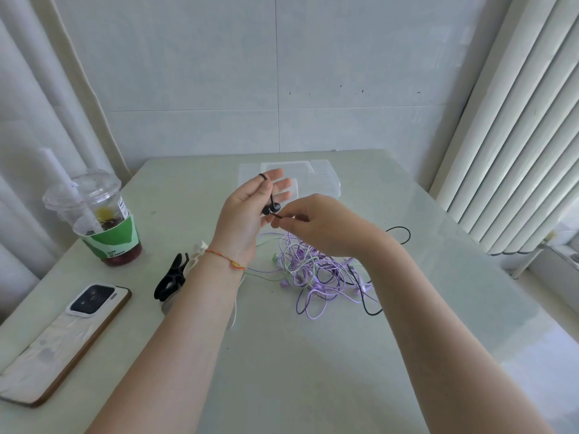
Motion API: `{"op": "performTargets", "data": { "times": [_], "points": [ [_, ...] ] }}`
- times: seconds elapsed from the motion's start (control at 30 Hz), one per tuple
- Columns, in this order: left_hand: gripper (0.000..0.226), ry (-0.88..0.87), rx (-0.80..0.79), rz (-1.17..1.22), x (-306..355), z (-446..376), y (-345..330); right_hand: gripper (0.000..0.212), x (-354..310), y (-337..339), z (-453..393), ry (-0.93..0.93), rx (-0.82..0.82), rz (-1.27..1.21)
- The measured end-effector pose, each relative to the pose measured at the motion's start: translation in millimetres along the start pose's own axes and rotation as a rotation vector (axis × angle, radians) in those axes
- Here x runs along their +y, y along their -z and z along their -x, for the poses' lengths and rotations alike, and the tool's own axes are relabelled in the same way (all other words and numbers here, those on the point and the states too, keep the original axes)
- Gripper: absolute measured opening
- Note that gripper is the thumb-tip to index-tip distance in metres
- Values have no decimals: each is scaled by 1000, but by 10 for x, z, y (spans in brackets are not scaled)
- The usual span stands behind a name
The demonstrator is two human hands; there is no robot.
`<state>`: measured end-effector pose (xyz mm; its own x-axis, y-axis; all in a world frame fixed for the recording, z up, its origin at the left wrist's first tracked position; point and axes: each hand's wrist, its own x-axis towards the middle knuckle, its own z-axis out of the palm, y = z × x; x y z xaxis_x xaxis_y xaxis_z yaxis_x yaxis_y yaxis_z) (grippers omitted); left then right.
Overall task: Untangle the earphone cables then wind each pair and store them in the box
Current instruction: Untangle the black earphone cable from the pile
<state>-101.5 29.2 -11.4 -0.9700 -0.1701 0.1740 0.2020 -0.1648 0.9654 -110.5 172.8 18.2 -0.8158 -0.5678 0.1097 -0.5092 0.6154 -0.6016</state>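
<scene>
While my phone (59, 343) lies nearest on the table (282, 371), the tangle of purple, green and black cables (319, 270) sits under my right hand (316, 227), whose fingertips pinch the black cable. My left hand (247, 211) is raised, fingers straight, black earbuds (271, 208) across its palm. Beyond them stands the clear box (319, 180).
</scene>
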Motion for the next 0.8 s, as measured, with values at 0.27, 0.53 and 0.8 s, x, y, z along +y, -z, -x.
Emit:
{"op": "performTargets", "data": {
  "times": [0.27,0.53,0.8],
  "points": [
    [28,167,-153,-170,-30,-2,-14,14,73,177,10,-30,235,25],
    [29,312,-425,-22,111,75,-29,8,181,267,-17,-19,402,-98],
    [30,297,-502,39,162,116,-44,8,181,275,-10,6,405,-237]
  ]
}}
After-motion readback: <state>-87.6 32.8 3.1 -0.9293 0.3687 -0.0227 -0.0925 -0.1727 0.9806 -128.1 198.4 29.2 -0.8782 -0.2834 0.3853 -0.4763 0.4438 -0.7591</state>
